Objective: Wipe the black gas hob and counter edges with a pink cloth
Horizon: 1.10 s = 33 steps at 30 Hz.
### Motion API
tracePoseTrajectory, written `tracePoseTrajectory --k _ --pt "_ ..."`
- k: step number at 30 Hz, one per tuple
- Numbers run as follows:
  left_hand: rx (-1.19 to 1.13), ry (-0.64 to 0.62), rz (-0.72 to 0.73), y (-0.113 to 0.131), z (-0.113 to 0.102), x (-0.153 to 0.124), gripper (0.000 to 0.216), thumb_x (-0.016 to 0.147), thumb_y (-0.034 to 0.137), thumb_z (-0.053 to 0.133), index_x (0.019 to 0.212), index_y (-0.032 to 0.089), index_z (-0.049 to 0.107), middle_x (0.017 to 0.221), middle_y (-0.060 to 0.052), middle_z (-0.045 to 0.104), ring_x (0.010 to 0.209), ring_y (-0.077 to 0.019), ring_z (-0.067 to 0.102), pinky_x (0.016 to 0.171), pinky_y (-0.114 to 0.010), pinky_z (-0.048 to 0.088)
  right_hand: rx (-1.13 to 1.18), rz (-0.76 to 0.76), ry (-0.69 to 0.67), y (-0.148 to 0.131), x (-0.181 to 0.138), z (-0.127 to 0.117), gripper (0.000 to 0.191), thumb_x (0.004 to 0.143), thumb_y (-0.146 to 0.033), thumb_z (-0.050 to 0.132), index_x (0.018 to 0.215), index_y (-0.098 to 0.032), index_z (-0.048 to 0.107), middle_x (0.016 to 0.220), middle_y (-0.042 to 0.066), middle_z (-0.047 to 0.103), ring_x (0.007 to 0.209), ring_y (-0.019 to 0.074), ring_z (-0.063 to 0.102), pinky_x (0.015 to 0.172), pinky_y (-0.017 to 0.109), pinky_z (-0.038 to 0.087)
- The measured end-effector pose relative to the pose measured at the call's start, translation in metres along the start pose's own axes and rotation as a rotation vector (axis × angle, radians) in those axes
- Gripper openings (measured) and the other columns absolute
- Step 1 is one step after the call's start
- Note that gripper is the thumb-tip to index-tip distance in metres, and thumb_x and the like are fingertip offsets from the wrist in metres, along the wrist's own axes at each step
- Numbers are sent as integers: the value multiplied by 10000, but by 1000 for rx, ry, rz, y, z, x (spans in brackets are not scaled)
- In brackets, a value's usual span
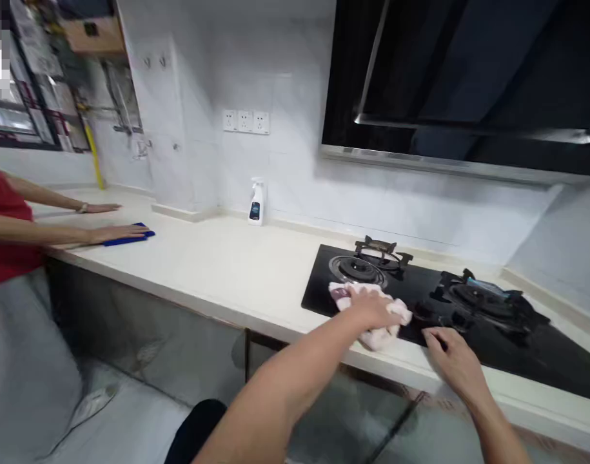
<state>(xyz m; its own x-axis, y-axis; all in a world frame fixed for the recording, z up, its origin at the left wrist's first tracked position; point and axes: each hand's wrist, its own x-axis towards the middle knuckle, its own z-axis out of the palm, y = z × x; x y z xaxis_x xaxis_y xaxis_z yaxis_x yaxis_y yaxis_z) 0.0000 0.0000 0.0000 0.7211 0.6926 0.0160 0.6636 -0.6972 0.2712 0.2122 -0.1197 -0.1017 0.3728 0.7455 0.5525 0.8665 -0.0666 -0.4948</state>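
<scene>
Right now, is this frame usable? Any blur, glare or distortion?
Head view: wide-angle distortion slants the white countertop; glare streaks the black range hood; the left hand and cloth look slightly soft; top-left corner is pixelated.

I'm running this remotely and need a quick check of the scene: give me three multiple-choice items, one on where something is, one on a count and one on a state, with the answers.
1. Where does the white spray bottle stand?
A. On the floor
B. On the white countertop
C. On the range hood

2. How many wall sockets are in the row above the counter?
A. Two
B. Four
C. Three

3. What state is the cloth under the left hand in?
A. Crumpled
B. Folded flat
C. Hanging from a hook

1: B, it stands on the counter beside the tiled wall.
2: C, three sit side by side.
3: A, it lies bunched in folds on the hob.
</scene>
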Motion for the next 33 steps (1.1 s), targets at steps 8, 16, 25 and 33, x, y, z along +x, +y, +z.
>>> tracePoseTrajectory --k 8,16,25,33 --pt "54 133 -254 -137 -44 -41 690 937 696 422 1510 326 531 1653 -119 441 1491 -419 407 1177 -709 251 -4 -11 52 -15 -2 -5 413 898 -558 450 910 -246 721 1069 86 723 1050 274 660 985 439 487" --pt "172 245 -276 -176 -42 -132 530 997 594 421 1328 255 657 1505 -126 596 1400 -376 506 1143 -614 333 -212 9 84 -17 -6 -2 471 907 -559 452 1006 -241 785 1185 137 670 1154 344 589 1028 527 463" --pt "313 474 -128 -144 -18 -170 393 1000 541 528 1118 235 744 1177 -116 693 1102 -340 594 952 -515 414 -261 -9 88 -14 -8 6 452 964 -516 456 1087 -235 787 1256 153 608 1212 348 542 1045 534 459" --pt "319 510 44 -73 12 -151 434 980 575 548 1095 206 746 1110 -153 682 1070 -363 568 908 -539 398 -229 28 81 -23 -7 0 457 995 -514 425 1055 -245 790 1253 142 615 1175 328 551 1020 511 467"
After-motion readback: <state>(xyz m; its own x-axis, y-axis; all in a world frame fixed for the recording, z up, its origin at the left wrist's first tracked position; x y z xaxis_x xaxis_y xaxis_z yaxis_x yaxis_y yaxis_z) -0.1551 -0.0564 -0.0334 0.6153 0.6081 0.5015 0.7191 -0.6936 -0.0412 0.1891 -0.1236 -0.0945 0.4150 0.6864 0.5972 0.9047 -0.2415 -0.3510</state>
